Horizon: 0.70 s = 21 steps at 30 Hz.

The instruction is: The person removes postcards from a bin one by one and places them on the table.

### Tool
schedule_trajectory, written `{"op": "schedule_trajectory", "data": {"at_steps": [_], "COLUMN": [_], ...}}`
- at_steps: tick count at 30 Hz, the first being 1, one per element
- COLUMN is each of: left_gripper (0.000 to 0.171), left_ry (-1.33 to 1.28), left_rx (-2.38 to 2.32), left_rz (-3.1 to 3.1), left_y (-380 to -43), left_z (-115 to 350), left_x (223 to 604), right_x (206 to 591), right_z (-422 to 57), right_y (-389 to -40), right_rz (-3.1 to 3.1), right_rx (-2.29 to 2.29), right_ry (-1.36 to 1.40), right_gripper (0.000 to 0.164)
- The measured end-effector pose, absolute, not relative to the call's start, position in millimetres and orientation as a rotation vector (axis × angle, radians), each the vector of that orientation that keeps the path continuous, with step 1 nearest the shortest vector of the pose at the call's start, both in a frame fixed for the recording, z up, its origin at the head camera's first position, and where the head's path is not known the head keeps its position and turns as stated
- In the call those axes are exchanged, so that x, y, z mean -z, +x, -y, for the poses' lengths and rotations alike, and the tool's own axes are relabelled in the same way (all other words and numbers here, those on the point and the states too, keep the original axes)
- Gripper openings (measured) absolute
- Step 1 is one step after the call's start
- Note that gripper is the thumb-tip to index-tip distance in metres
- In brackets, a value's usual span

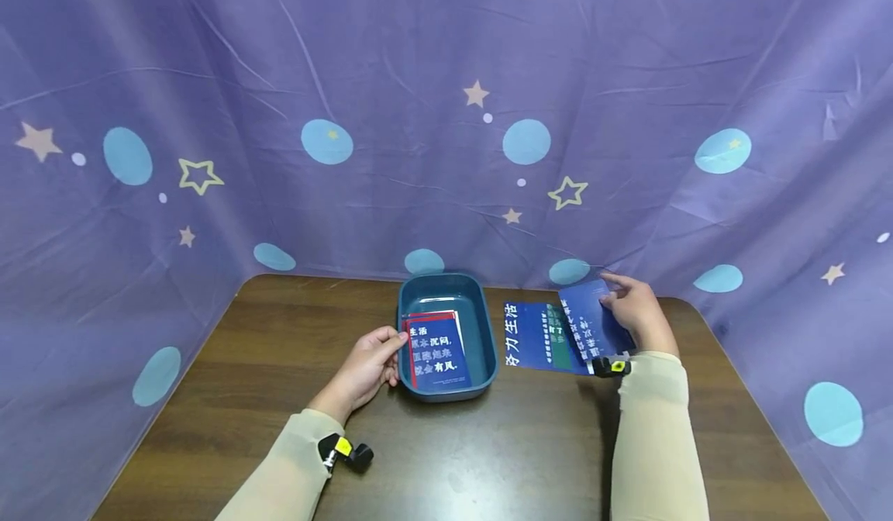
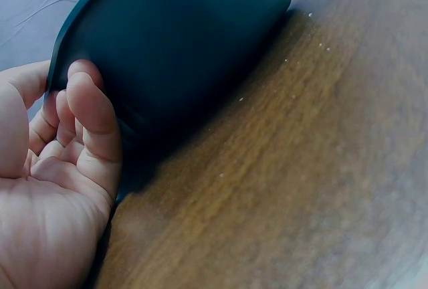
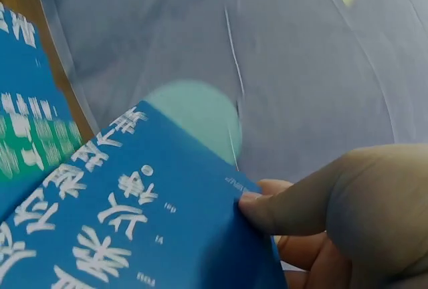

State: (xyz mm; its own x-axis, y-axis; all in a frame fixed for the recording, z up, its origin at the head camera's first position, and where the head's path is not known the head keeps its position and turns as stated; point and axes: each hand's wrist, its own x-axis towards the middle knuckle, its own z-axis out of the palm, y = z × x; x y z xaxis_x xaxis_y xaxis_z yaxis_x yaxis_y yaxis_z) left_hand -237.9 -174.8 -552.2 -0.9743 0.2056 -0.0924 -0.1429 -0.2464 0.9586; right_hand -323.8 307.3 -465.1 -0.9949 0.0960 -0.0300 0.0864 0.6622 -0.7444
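A dark teal plastic tray (image 1: 481,327) stands on the wooden table, with several printed cards (image 1: 439,358) stacked at its near left; the top one is blue with white lettering. My left hand (image 1: 368,362) pinches the tray's left rim, thumb over the edge and fingers curled against the outer wall (image 2: 187,41). Right of the tray, my right hand (image 1: 633,312) pinches a blue card (image 3: 180,215) by its edge between thumb and fingers, tilted up. Beneath and left of it lies another blue card (image 1: 530,335) with white lettering and a green patch.
The wooden table (image 1: 279,350) ends at a purple curtain (image 1: 418,195) with stars and blue ovals, which hangs close behind the tray and along both sides. Black-and-yellow wrist cameras (image 1: 344,450) sit on both sleeves.
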Motion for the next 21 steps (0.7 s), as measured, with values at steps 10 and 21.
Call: {"op": "schedule_trajectory", "data": {"at_steps": [10,21], "left_gripper": [0.032,0.032], "left_ry": [0.09,0.078], "left_rx": [-2.308,-2.303], "left_rz": [-1.779,-1.774], "left_y": [-237,-238], "left_z": [177,175], "left_x": [551,552], "right_x": [488,494], "right_z": [-348,-333], "right_y": [-320,-319], "right_rz": [3.03,3.24], "right_rx": [-1.184,-0.946], "right_ry": [-0.364,-0.507], "right_gripper": [0.056,0.113]}}
